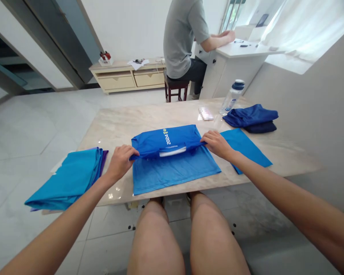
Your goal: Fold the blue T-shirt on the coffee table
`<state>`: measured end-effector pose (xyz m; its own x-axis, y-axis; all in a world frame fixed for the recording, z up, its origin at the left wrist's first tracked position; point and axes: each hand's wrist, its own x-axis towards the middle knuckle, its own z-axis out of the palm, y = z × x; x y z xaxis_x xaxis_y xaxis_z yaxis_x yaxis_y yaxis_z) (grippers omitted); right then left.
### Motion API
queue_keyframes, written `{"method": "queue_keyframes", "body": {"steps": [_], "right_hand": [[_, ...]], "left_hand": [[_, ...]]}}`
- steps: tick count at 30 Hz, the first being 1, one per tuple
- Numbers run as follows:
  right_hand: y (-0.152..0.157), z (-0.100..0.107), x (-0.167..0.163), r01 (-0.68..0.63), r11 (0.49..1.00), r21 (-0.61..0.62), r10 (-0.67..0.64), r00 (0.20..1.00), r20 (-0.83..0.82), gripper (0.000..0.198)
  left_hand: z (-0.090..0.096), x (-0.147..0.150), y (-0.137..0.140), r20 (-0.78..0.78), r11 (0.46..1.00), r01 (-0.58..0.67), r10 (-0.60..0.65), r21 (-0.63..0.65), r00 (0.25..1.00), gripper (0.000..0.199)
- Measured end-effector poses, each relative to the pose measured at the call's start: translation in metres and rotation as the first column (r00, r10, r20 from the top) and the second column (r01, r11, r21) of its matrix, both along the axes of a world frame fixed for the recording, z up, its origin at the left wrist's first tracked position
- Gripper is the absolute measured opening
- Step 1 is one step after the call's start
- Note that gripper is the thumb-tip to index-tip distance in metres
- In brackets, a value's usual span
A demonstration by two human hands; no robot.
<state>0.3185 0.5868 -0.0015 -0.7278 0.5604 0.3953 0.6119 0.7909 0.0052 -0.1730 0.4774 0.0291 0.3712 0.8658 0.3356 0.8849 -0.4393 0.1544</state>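
Note:
A blue T-shirt [174, 170] with "2024" printed on it lies partly folded on the table in front of me. Its upper layer is doubled over the lower one, and a white strip shows along the fold. My left hand [120, 160] pinches the left end of the folded edge. At the opposite end, the fingers of my right hand [216, 144] are closed on the same edge, holding it taut. Just right of that hand lies a flat, lighter blue folded cloth [243, 147], partly covered by my forearm.
Folded teal and purple cloths [71, 172] are stacked at the table's left end. A dark blue garment [252, 116] and a clear water bottle [232, 97] stand at the back right of the marble-patterned table [117, 120]. Beyond, a person [183, 38] sits at a white counter [237, 49].

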Motion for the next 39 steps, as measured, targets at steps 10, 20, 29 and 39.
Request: {"method": "queue_keyframes", "body": {"steps": [10,20,29,39], "right_hand": [[-0.054,0.0,0.025,0.096,0.941,-0.326,-0.008,0.965,0.261,0.01],[-0.085,0.012,-0.057,0.327,0.703,-0.632,-0.219,0.944,0.245,0.041],[-0.096,0.005,-0.021,0.129,0.759,-0.639,-0.042,0.988,0.15,0.014],[-0.118,0.007,-0.015,0.051,0.857,-0.512,0.043,0.985,0.17,0.045]], "left_hand": [[0.003,-0.001,-0.038,-0.233,0.934,0.156,-0.238,-0.323,0.943,0.02],[0.002,0.074,-0.053,-0.123,0.846,0.057,-0.144,-0.53,0.982,0.03],[-0.004,0.06,-0.058,-0.069,0.782,0.24,-0.338,-0.575,0.938,0.015],[0.016,0.081,-0.067,0.053,0.788,0.223,-0.237,-0.574,0.97,0.018]]}}
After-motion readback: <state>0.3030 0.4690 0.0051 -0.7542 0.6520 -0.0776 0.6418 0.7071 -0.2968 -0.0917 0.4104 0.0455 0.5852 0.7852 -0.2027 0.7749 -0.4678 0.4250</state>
